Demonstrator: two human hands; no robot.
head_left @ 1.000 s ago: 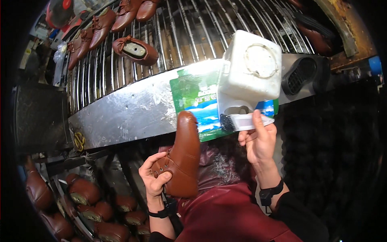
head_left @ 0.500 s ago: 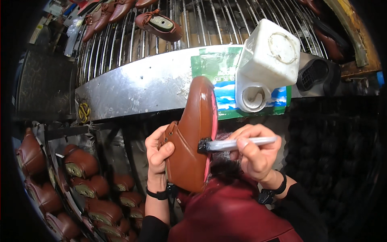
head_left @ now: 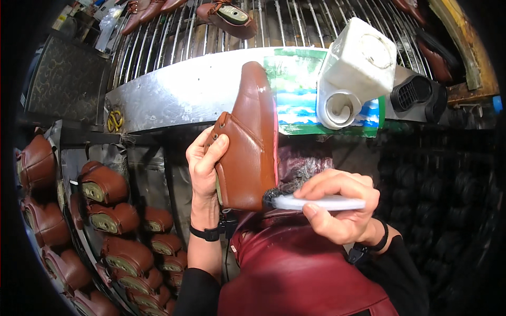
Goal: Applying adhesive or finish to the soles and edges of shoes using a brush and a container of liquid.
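My left hand (head_left: pixel 204 158) grips a brown leather shoe upper (head_left: pixel 247 152) by its laced side, thumb across the leather near the eyelets. The shoe is held with its toe pointing away, and a pink strip runs along its right, bottom edge. In my right hand (head_left: pixel 342 203) is a brush (head_left: pixel 319 202) with a pale, translucent handle and dark bristles. Those bristles touch the shoe's lower edge by the heel. A white plastic container (head_left: pixel 363 55) with a round opening at its near end rests on a green and blue printed sheet, beyond my right hand.
The metal bench edge (head_left: pixel 174 89) borders a rack of metal bars (head_left: pixel 295 26) holding more brown shoes. Black soles (head_left: pixel 414 95) lie at the right of the bench. Several brown shoes (head_left: pixel 126 253) fill racks at left. Yellow-handled scissors (head_left: pixel 115 121) hang near the bench's left end.
The brush has moved along the shoe's edge from mid-length down to the heel. The shoe sits higher in view, and the whole scene has shifted slightly.
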